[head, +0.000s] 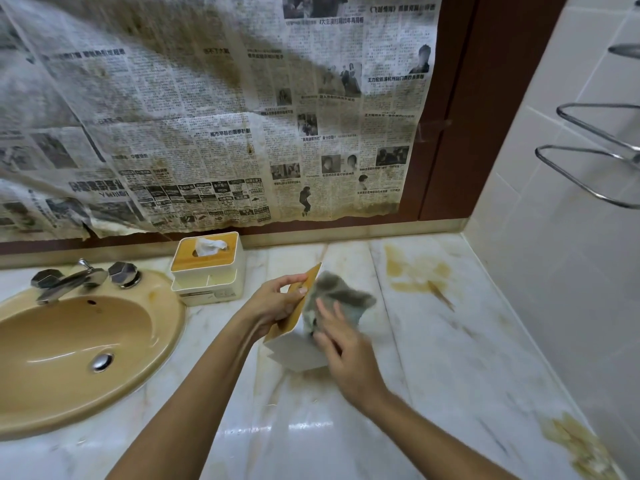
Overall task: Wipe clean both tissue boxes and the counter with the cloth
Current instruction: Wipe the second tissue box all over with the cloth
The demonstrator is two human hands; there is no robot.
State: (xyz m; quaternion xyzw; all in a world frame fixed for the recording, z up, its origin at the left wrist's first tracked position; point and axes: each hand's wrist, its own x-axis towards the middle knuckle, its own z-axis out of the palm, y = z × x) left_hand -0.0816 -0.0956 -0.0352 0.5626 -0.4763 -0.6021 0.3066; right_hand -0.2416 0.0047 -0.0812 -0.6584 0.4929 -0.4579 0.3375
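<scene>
My left hand point(277, 304) grips a tissue box point(296, 351) with a wooden lid, tipped on its side above the marble counter point(346, 427). My right hand point(341, 344) presses a grey cloth point(341, 296) against the box's side; the cloth is blurred. The second tissue box point(207, 268), cream with a wooden lid and a tissue sticking out, stands upright at the back of the counter beside the sink.
A tan sink point(86, 344) with a chrome tap point(69, 280) fills the left. Brown stains point(419, 271) mark the counter at the back right and the front right corner point(581, 445). Newspaper point(207, 116) covers the wall behind. A metal towel rack point(595, 157) juts from the tiled right wall.
</scene>
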